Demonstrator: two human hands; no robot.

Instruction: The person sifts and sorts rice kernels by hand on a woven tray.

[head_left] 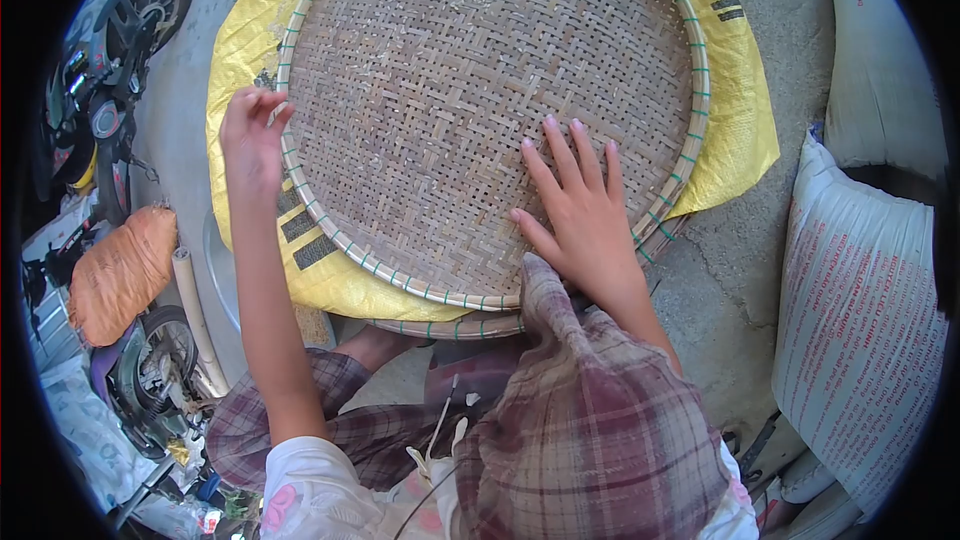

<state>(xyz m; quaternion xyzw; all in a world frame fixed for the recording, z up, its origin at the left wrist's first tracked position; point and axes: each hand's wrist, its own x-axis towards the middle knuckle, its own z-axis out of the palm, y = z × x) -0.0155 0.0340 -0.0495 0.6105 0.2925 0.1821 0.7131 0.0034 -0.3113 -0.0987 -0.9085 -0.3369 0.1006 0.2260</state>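
Both hands point(420, 180) on woven tray point(450, 60)

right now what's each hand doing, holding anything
Left hand: fingers curled at the rim of the woven tray, holding nothing clearly.
Right hand: open, flat on the tray, holding nothing.

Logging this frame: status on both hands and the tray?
Left hand on rim of round woven bamboo tray, grip loose. Right hand flat, open on the weave. Tray sits on yellow plastic sack. Tray surface bare.
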